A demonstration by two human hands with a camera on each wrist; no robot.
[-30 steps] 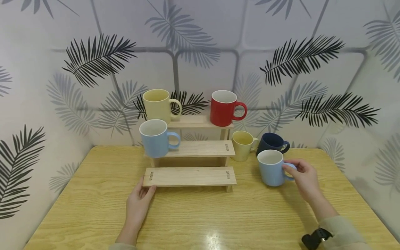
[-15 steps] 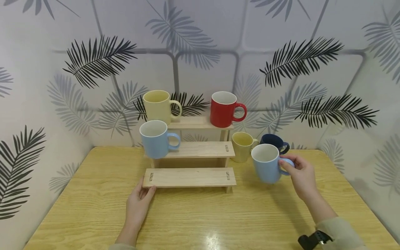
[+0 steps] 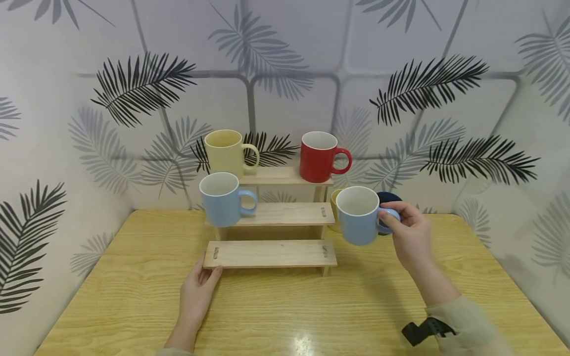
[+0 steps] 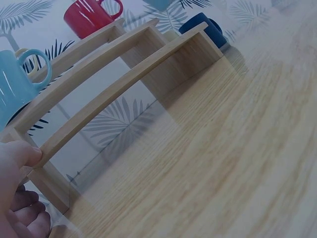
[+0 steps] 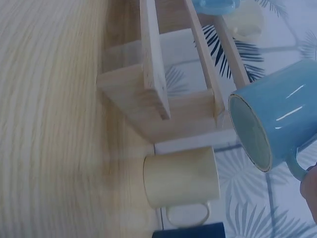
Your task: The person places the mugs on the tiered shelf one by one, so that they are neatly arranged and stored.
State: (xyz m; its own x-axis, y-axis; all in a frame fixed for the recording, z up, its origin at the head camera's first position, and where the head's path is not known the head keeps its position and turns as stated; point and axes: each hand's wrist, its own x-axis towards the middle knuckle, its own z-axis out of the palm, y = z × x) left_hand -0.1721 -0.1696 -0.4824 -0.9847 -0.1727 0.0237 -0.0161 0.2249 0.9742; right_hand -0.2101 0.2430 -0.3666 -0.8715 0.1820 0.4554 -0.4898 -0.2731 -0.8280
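My right hand [image 3: 411, 235] pinches the handle of a light blue mug [image 3: 357, 217] and holds it in the air, right of a three-tier wooden shelf [image 3: 271, 253]. The mug's base shows in the right wrist view [image 5: 251, 131]. With thumb above and fingers curled below, my left hand [image 3: 196, 291] grips the left end of the lowest tier. A second light blue mug [image 3: 221, 200] stands at the left of the middle tier. On the top tier are a yellow mug [image 3: 224, 155] at left and a red mug [image 3: 317, 157] at right.
Behind the raised mug, a cream-yellow mug [image 5: 181, 177] and a dark blue mug [image 5: 190, 232] stand on the wooden table [image 3: 267, 311], right of the shelf. The leaf-patterned wall [image 3: 285, 44] rises behind the table.
My right hand has lifted the light blue mug off the table and carried it left, toward the shelf. The left hand keeps its hold on the lowest tier.
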